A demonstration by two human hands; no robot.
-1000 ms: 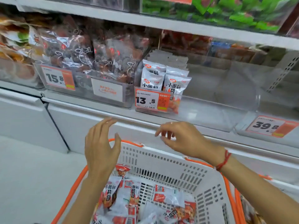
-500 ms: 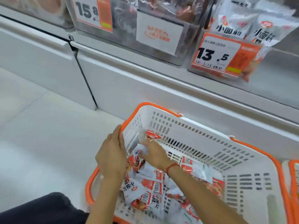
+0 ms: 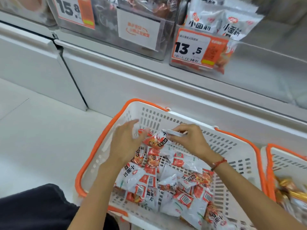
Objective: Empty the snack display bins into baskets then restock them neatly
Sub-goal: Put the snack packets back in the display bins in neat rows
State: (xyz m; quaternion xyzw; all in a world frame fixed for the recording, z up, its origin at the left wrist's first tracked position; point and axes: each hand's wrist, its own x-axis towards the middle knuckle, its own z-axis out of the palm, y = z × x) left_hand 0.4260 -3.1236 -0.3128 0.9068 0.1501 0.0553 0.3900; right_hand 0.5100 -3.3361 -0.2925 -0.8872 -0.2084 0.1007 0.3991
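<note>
A white basket with an orange rim (image 3: 182, 117) stands on the floor below the shelf, holding several white-and-red snack packets (image 3: 149, 185). My right hand (image 3: 189, 140) pinches the top edge of one snack packet (image 3: 155, 141) and holds it above the pile. My left hand (image 3: 126, 143) sits beside that packet with fingers spread, touching its left side. Above, a clear display bin (image 3: 265, 72) with a 13.5 price tag (image 3: 197, 47) holds two upright packets (image 3: 221, 22) at its left end.
A second orange-rimmed basket (image 3: 285, 156) with gold-wrapped snacks is at the right edge. A neighbouring bin with a 15.8 tag (image 3: 74, 12) holds dark-wrapped snacks. The white shelf base (image 3: 132, 80) runs behind the basket. My dark-clothed knee (image 3: 33, 208) is at lower left.
Both hands dropped from the shelf front into the basket. My right hand has picked one packet up off the pile, and my left hand has come in beside it.
</note>
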